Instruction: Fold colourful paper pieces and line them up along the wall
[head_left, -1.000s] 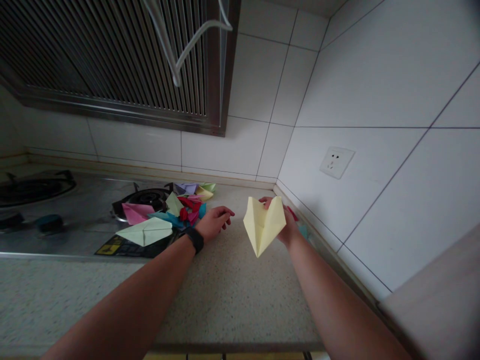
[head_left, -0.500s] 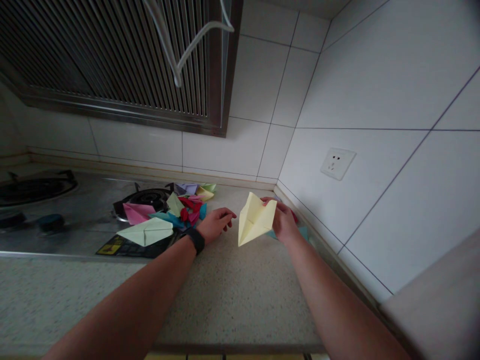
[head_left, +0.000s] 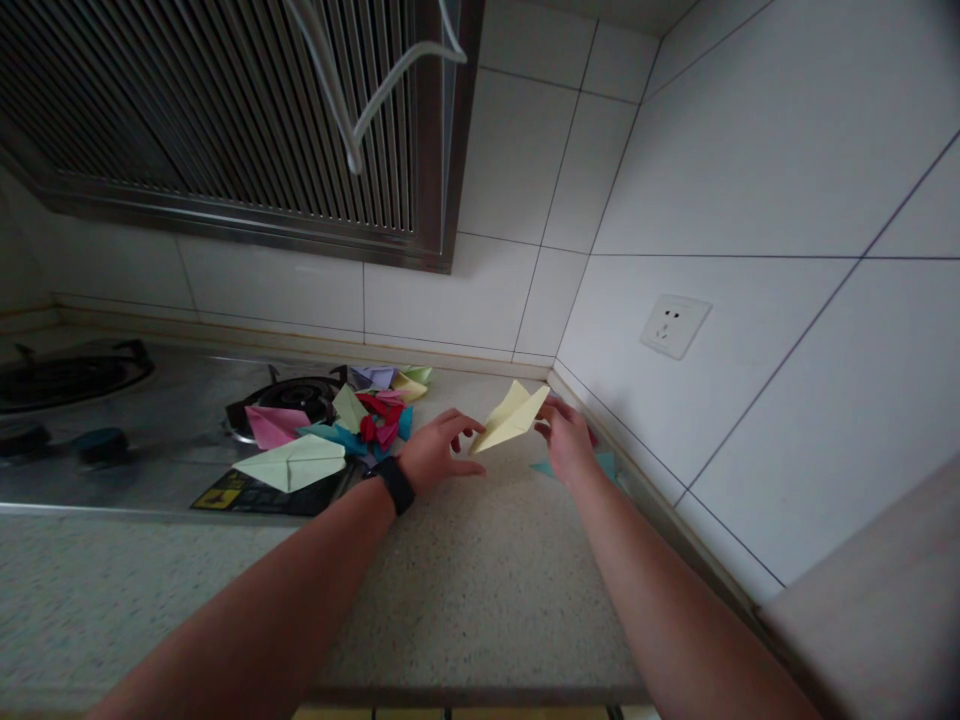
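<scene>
Two bare hands, left hand [head_left: 435,455] and right hand [head_left: 566,440]; one yellow folded paper [head_left: 510,418] pinched between them; one pile of coloured paper folds [head_left: 352,420] left of the grip, roughly ten; two stove burners [head_left: 292,395]; one wall socket [head_left: 673,325] right of the grip

The folded paper [head_left: 510,420] is between both hands, near the counter's [head_left: 465,590] back right corner; the paper pile [head_left: 352,420] lies left, on the stove [head_left: 150,450]
</scene>
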